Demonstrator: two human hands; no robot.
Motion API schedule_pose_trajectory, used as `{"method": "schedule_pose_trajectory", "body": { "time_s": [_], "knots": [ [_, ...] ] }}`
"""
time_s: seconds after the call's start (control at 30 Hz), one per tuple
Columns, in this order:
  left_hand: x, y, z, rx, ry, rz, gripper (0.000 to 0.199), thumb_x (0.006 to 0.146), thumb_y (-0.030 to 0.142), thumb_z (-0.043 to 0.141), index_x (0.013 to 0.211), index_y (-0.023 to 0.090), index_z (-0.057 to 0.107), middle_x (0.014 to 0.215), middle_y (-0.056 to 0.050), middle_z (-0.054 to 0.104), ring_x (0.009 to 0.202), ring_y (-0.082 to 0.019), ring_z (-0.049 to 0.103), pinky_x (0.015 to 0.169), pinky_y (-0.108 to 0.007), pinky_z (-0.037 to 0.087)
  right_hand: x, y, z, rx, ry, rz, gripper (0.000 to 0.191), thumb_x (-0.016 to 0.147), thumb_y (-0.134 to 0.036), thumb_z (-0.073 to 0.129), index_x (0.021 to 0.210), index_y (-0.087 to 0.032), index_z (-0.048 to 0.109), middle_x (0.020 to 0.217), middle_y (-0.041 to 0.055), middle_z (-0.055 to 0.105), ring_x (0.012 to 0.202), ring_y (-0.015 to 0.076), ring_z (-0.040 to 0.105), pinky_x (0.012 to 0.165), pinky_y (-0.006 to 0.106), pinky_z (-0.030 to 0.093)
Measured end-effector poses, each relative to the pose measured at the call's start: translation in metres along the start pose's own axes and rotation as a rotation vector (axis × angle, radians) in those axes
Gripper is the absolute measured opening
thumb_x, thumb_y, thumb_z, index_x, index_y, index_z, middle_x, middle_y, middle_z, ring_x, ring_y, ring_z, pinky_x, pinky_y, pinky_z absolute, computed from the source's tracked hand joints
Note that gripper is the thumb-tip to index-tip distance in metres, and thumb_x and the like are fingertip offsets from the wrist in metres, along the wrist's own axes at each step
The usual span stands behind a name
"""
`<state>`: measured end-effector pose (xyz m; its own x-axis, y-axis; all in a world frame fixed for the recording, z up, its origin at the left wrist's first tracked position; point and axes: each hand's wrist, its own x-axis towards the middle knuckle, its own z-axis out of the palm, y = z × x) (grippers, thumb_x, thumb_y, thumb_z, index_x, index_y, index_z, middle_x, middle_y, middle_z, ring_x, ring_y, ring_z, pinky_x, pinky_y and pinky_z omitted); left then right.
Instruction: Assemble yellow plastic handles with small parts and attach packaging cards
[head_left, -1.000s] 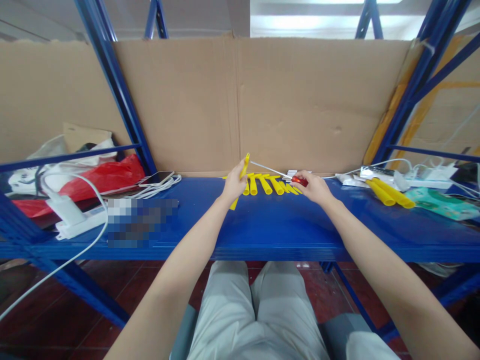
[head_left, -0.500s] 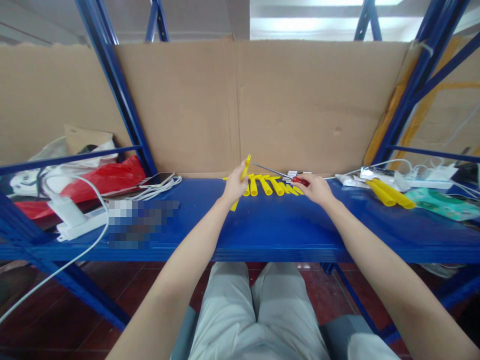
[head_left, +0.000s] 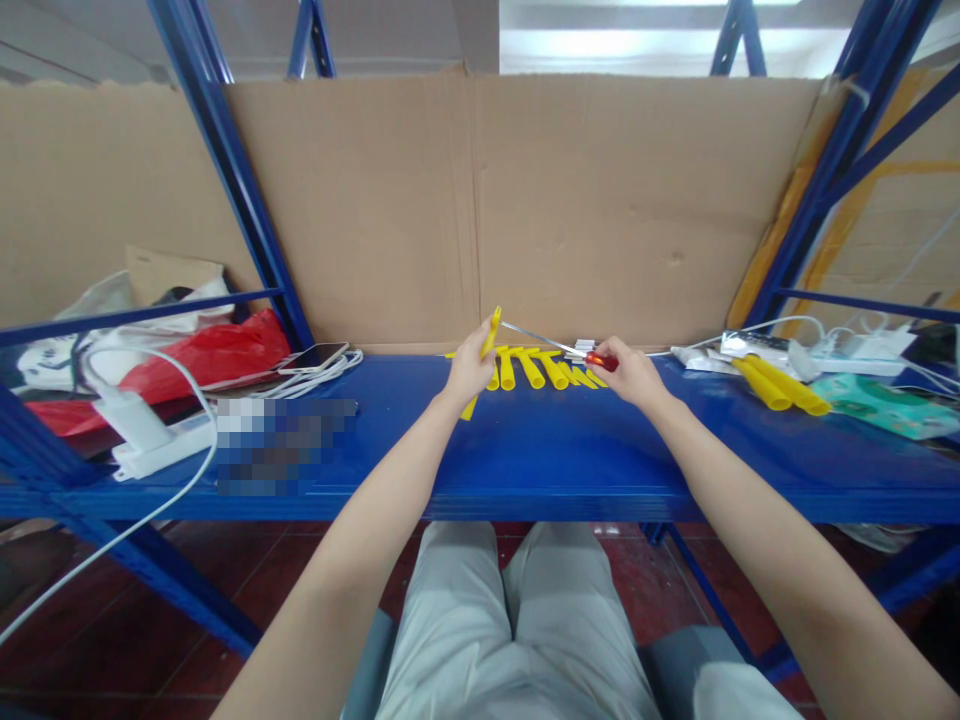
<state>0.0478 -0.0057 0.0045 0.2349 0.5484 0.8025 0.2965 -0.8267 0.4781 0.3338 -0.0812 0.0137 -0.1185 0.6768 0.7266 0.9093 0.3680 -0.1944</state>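
My left hand (head_left: pixel 472 366) is closed around a yellow plastic piece (head_left: pixel 493 328), which stands up out of the fist; its lower part is hidden by the fingers. In my right hand (head_left: pixel 631 372) is a screwdriver (head_left: pixel 600 360) with a red handle, gripped with its long metal shaft pointing left. The shaft's tip reaches the upper part of the yellow piece; whether it touches cannot be made out. Between and behind the hands, several yellow tubular pieces (head_left: pixel 532 370) lie in a row on the blue shelf (head_left: pixel 555 450).
At right lie two yellow tubes (head_left: pixel 780 385), a green packet (head_left: pixel 885 405) and white cables. At left are a red bag (head_left: pixel 206 355), a phone (head_left: pixel 319 357) on coiled cable and a white power strip (head_left: pixel 165 450). Cardboard (head_left: pixel 585 210) closes off the back.
The red handle has turned slightly in my right hand. My left hand and the yellow piece stay nearly in place.
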Motion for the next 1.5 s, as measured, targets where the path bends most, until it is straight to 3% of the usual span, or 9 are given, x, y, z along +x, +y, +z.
{"method": "schedule_pose_trajectory", "body": {
  "time_s": [0.4, 0.73, 1.13, 1.5],
  "knots": [
    [0.001, -0.004, 0.001, 0.021, 0.021, -0.032, 0.062, 0.08, 0.005, 0.053, 0.139, 0.023, 0.046, 0.145, -0.007, 0.047, 0.133, -0.027, 0.043, 0.113, -0.05, 0.029, 0.002, 0.0, 0.001, 0.047, -0.034, -0.063, 0.024, 0.082, -0.038, 0.055, 0.094, -0.021, 0.067, 0.096, 0.0104, 0.072, 0.083, 0.0246, 0.065, 0.075, 0.036, 0.049],
    [0.001, -0.004, 0.003, 0.032, 0.022, -0.001, 0.065, 0.08, 0.004, 0.051, 0.141, 0.025, 0.043, 0.145, -0.005, 0.047, 0.133, -0.024, 0.044, 0.114, -0.048, 0.029, 0.001, -0.002, 0.001, 0.038, -0.029, 0.003, 0.015, 0.078, -0.033, 0.057, 0.089, -0.023, 0.058, 0.081, 0.0047, 0.069, 0.067, 0.0198, 0.062, 0.06, 0.028, 0.043],
    [0.003, 0.004, -0.001, -0.002, -0.005, 0.004, 0.066, 0.08, 0.005, 0.052, 0.142, 0.027, 0.042, 0.146, -0.004, 0.044, 0.132, -0.024, 0.044, 0.115, -0.049, 0.025, 0.001, -0.004, 0.002, 0.046, -0.047, -0.079, 0.022, 0.084, -0.036, 0.052, 0.094, -0.02, 0.064, 0.095, 0.0109, 0.07, 0.084, 0.0243, 0.064, 0.073, 0.034, 0.047],
    [0.002, 0.005, 0.002, 0.067, 0.008, -0.094, 0.068, 0.078, 0.003, 0.053, 0.142, 0.024, 0.043, 0.146, -0.005, 0.044, 0.132, -0.025, 0.044, 0.114, -0.044, 0.031, -0.003, -0.005, 0.001, 0.007, -0.03, -0.04, 0.019, 0.084, -0.04, 0.055, 0.087, -0.022, 0.059, 0.077, 0.0045, 0.067, 0.065, 0.0175, 0.058, 0.058, 0.026, 0.038]
  ]
}}
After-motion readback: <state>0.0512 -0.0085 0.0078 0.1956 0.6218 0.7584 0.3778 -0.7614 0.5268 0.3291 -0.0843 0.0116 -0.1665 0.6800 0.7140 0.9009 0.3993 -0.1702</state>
